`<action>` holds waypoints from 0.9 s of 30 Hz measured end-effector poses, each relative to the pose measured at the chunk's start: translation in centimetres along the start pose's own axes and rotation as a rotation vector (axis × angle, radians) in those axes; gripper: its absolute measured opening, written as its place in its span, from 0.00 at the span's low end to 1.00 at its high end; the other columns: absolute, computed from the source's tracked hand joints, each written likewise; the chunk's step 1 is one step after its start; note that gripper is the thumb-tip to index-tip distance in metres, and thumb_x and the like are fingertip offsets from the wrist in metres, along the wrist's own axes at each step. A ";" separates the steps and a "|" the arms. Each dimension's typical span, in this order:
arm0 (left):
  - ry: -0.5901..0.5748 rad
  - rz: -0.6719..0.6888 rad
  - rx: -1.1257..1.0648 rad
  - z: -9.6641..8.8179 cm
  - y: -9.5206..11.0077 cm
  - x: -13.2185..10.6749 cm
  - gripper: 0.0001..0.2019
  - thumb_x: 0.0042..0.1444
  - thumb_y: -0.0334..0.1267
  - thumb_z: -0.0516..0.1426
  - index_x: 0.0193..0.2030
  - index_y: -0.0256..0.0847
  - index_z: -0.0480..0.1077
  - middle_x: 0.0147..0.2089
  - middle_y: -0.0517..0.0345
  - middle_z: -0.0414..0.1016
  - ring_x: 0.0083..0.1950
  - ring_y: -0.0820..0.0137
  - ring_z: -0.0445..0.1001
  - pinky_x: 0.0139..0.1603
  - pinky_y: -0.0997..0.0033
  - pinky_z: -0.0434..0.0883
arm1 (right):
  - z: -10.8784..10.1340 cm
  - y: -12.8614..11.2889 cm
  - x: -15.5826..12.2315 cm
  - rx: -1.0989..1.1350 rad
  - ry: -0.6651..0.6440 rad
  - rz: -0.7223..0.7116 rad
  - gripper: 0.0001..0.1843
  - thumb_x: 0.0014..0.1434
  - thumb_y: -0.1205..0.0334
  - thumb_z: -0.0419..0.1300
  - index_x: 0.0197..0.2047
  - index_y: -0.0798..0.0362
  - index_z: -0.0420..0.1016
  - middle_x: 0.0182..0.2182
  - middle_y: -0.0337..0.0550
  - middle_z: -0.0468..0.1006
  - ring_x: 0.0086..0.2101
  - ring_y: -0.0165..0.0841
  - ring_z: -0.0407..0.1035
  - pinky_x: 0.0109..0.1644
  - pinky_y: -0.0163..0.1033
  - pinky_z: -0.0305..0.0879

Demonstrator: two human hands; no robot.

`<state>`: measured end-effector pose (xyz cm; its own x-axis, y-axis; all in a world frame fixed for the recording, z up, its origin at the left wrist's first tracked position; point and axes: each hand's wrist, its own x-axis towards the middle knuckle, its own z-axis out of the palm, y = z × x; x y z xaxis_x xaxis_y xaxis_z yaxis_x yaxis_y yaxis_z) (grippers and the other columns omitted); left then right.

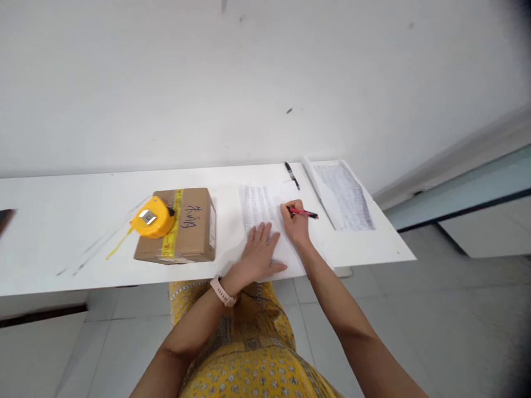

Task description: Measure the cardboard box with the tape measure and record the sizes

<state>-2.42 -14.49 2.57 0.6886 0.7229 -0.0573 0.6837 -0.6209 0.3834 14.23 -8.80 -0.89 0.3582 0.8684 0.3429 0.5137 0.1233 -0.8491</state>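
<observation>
My left hand [259,251] lies flat with fingers spread on a printed sheet of paper [259,205] on the white table [62,243]. My right hand [293,222] is closed round a red pen [306,213], its tip on the same sheet just right of the printed column. A pink watch sits on my left wrist.
Left of the sheet stands a taped cardboard box [188,226] with a yellow tape measure [152,217] on top, its tape trailing left. A black pen [292,175] lies near the wall. A second stack of printed sheets [343,194] rests at the table's right end.
</observation>
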 end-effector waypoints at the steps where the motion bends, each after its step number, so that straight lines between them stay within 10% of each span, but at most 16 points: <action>1: 0.037 -0.005 -0.025 -1.2 0.6 -1.3 0.38 0.57 0.56 0.60 0.68 0.36 0.57 0.75 0.36 0.48 0.76 0.47 0.42 0.71 0.41 0.50 | -0.2 0.2 -0.1 -0.034 0.007 -0.059 0.07 0.62 0.57 0.51 0.36 0.50 0.66 0.32 0.41 0.71 0.34 0.35 0.66 0.41 0.41 0.64; 5: 0.553 0.054 -0.068 -7.9 1.3 -8.1 0.17 0.63 0.47 0.55 0.57 0.46 0.66 0.65 0.47 0.67 0.70 0.55 0.58 0.66 0.47 0.63 | 0.0 1.5 -0.5 -0.308 -0.068 -0.222 0.16 0.58 0.64 0.51 0.48 0.49 0.73 0.40 0.49 0.72 0.43 0.43 0.66 0.45 0.47 0.64; 9: 0.952 -0.224 0.178 -13.7 -3.0 -13.3 0.16 0.61 0.41 0.60 0.54 0.45 0.67 0.59 0.47 0.70 0.63 0.54 0.66 0.61 0.44 0.66 | 1.1 2.6 -0.7 -0.409 -0.019 -0.245 0.25 0.57 0.72 0.46 0.54 0.50 0.73 0.37 0.50 0.74 0.41 0.44 0.66 0.44 0.48 0.64; 14: 0.785 -0.479 0.166 -15.5 -9.4 -14.3 0.31 0.53 0.45 0.65 0.62 0.40 0.61 0.59 0.40 0.69 0.62 0.47 0.66 0.58 0.43 0.68 | 0.8 0.5 -0.7 -0.319 0.171 -0.286 0.21 0.62 0.65 0.46 0.54 0.54 0.72 0.39 0.53 0.76 0.41 0.44 0.67 0.47 0.50 0.66; 18: 0.870 -0.408 -0.116 -14.9 -7.3 -15.3 0.33 0.52 0.42 0.64 0.63 0.41 0.59 0.58 0.43 0.70 0.58 0.52 0.70 0.58 0.48 0.69 | -1.2 -6.1 -2.2 -0.138 0.208 -0.282 0.18 0.64 0.58 0.49 0.50 0.53 0.74 0.44 0.56 0.77 0.44 0.45 0.69 0.49 0.52 0.67; 24: 0.728 -0.137 -0.882 -11.2 0.3 -18.5 0.32 0.53 0.41 0.63 0.64 0.51 0.57 0.50 0.53 0.72 0.47 0.64 0.75 0.44 0.66 0.74 | -2.0 -18.0 -8.5 0.515 -0.699 -0.064 0.22 0.68 0.47 0.48 0.56 0.46 0.73 0.45 0.48 0.79 0.42 0.39 0.73 0.43 0.45 0.71; 27: 0.701 -0.195 -1.073 -9.2 1.1 -19.7 0.31 0.54 0.44 0.63 0.63 0.51 0.58 0.48 0.54 0.72 0.45 0.64 0.74 0.43 0.67 0.73 | -0.7 -20.3 -10.8 0.534 -0.876 -0.041 0.19 0.63 0.45 0.56 0.52 0.45 0.75 0.42 0.45 0.79 0.41 0.38 0.72 0.44 0.44 0.69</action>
<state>-17.45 -26.66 12.60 0.1044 0.9796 0.1715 -0.0008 -0.1724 0.9850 0.49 -21.07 12.92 -0.4566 0.8780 0.1438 0.0221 0.1727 -0.9847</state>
